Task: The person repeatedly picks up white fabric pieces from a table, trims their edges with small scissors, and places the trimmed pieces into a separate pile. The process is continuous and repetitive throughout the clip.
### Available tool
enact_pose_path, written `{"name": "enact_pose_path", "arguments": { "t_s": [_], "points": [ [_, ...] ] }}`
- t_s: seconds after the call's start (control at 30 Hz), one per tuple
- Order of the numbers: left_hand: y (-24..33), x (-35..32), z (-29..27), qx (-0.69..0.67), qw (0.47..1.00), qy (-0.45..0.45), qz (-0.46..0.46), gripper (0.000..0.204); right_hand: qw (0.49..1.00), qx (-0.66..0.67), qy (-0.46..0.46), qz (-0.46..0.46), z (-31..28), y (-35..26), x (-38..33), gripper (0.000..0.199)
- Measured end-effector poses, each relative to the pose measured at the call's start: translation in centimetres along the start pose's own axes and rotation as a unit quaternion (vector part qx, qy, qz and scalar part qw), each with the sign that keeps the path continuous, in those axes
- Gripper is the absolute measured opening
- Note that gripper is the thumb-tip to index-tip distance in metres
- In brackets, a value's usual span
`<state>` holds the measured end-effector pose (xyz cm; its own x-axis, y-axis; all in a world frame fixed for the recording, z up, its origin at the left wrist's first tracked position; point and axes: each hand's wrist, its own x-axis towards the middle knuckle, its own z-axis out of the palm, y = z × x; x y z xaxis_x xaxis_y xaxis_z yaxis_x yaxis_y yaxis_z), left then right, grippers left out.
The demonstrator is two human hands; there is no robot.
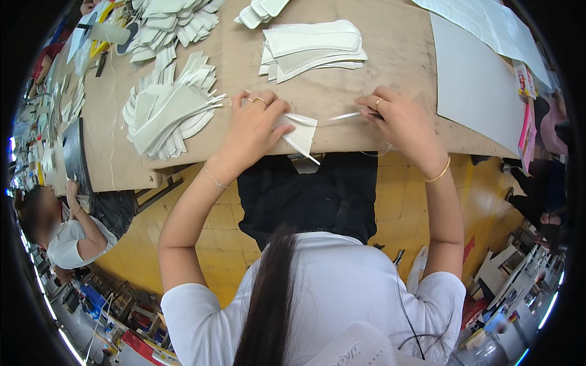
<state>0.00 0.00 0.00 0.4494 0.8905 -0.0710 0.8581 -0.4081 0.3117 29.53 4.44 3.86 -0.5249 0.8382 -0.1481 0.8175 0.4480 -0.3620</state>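
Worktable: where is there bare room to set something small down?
Bare tabletop shows between the central stack of white pieces and the grey sheet, beyond the right hand. The grey sheet's middle is uncovered too. It is crowded at upper left, where loose white piles lie close together.

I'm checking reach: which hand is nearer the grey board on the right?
Right: the right hand is just left of the grey board, the left hand farther left.

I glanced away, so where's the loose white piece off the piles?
In the head view, the loose white piece is near the middle, in the left hand and left of the right hand, its tip overhanging the table.
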Motion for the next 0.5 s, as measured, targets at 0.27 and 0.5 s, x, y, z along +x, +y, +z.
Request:
{"name": "enact_pose_path", "arguments": {
  "t_s": [0.27,0.5],
  "points": [
    [-0.3,-3.0,2.8,-0.012,0.980,0.187,0.060,0.042,0.974,0.060,0.194,-0.102,4.8,-3.3,1.0,0.024],
    [-0.2,-3.0,3.2,-0.018,0.985,0.170,0.036,0.045,0.979,0.062,0.089,-0.172,6.0,-3.3,4.4,0.019]
  ]
}}
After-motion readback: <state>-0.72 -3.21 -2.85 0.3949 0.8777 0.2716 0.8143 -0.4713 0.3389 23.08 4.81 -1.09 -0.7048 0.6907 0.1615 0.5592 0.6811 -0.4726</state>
